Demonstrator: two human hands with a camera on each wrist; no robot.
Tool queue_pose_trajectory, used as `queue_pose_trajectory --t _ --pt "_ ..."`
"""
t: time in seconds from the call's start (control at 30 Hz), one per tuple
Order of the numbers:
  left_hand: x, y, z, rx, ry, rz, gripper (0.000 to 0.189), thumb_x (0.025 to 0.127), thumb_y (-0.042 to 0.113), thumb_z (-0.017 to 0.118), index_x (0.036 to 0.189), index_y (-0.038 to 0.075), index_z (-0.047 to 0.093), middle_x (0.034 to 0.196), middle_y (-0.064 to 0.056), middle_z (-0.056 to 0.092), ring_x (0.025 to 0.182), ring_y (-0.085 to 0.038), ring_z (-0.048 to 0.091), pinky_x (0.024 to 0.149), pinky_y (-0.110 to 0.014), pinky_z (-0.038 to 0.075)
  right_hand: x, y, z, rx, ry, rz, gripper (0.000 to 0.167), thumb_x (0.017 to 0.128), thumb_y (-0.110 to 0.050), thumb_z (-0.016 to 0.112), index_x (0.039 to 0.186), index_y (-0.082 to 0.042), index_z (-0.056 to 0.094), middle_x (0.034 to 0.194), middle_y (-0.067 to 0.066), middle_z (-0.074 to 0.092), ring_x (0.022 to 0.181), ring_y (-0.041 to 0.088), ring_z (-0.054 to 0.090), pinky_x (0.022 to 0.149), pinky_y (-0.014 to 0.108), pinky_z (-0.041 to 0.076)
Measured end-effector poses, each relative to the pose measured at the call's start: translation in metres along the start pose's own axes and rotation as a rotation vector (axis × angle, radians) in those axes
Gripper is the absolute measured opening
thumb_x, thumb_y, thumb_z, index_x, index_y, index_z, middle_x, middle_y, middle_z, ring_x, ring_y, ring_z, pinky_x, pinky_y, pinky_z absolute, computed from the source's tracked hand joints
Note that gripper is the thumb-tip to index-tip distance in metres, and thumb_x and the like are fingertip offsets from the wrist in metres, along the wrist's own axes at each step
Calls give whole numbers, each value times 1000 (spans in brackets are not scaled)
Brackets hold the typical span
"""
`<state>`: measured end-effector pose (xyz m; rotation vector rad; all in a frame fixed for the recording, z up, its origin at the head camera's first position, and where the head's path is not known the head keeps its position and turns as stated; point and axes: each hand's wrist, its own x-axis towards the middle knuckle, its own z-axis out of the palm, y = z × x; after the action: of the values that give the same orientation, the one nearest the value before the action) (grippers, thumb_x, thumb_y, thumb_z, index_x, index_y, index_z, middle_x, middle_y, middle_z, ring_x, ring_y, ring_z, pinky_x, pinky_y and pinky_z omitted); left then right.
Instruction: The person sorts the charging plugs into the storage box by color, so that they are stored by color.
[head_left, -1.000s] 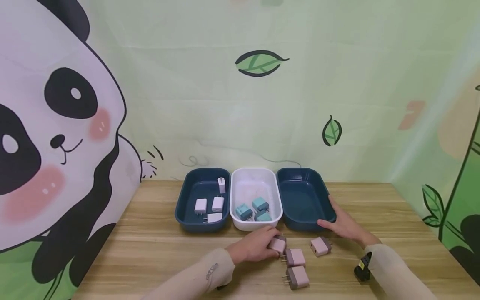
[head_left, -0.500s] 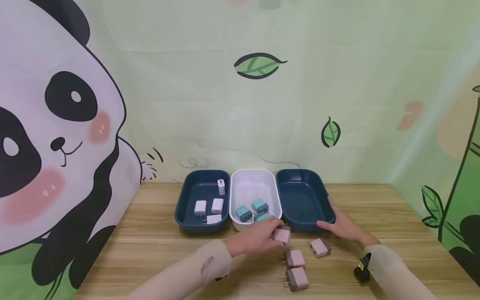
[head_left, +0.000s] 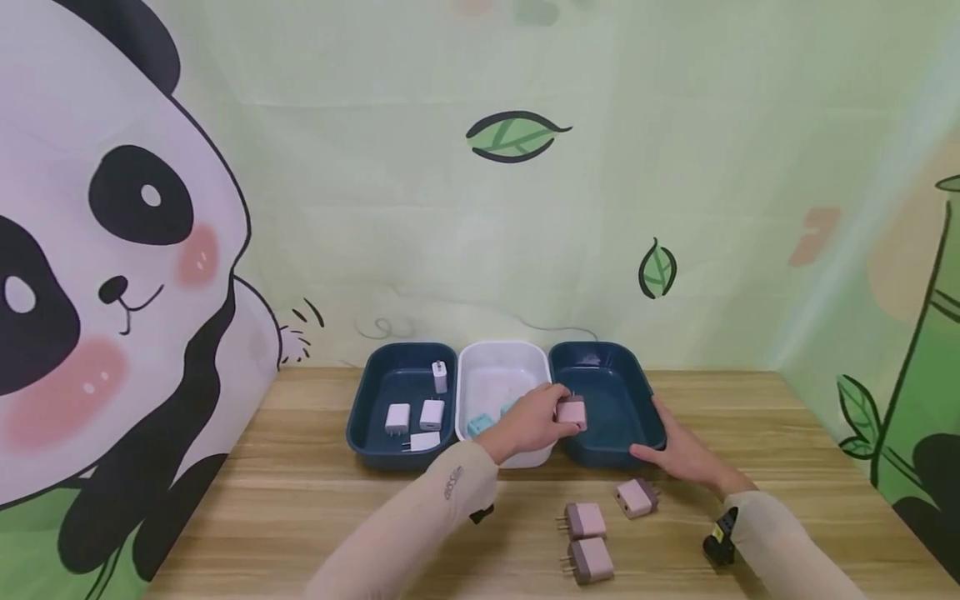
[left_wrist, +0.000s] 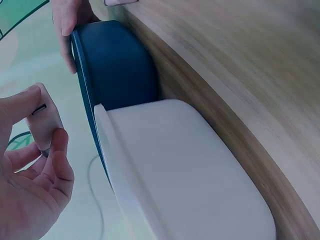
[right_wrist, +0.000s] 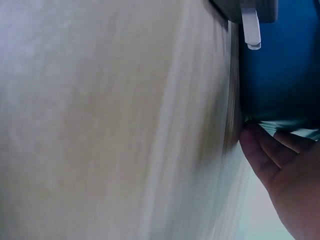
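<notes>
Between thumb and fingers, my left hand [head_left: 525, 423] pinches a pink USB charger plug [head_left: 572, 413] over the left side of the right-hand dark blue tray [head_left: 611, 396]. The left wrist view shows a dark slot in that plug [left_wrist: 46, 120], which is above the rims. My right hand [head_left: 688, 452] holds the same blue tray at its front right corner, thumb at the front and fingers along the side. Three pink-and-grey charger plugs lie on the table: one charger plug [head_left: 637, 497] near the tray, and an upper [head_left: 586, 521] and a lower plug [head_left: 590, 560] together further forward.
The white tray [head_left: 480, 367] holds teal charger plugs [head_left: 481, 424], partly hidden by my left hand. Several white charger plugs [head_left: 431, 414] lie in the left dark blue tray [head_left: 382, 383]. The trays stand side by side before a printed cloth backdrop [head_left: 420, 217].
My left hand has picked up the pink charger plug from the table and carried it up and right over the right-hand blue tray. The right hand stays at that tray's corner.
</notes>
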<state>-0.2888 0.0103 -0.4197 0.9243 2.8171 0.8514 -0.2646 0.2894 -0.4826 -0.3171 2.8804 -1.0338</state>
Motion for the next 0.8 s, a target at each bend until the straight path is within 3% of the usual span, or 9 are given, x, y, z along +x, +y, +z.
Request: queue_pose_trajectory --t 0.23,0.43,0.63,0.8 --pt "19 7 11 53 -7 -25 51 88 39 66 128 12 53 107 -1 54 86 -11 51 72 -19 46 1 2 1 13 -7 13 102 87 -44 65 149 2 -3 149 35 10 131 54 22 102 65 22" --pt "31 4 25 89 6 -37 52 86 41 68 128 13 55 110 -1 57 87 -11 51 74 -19 46 1 4 2 11 -17 1 101 88 -40 65 148 4 -2 149 36 10 130 54 23 102 65 21" --pt "37 1 34 150 37 -58 51 83 42 70 124 14 59 108 -1 60 87 -13 51 73 -21 46 3 7 2 14 -23 9 101 88 -40 65 149 3 -4 148 37 11 129 55 24 102 65 22" --pt "38 -1 38 233 37 -37 50 83 44 70 123 15 62 106 0 62 91 -14 51 79 -26 44 3 10 2 17 -26 16 101 89 -41 64 149 1 -5 148 36 12 130 54 25 102 65 22"
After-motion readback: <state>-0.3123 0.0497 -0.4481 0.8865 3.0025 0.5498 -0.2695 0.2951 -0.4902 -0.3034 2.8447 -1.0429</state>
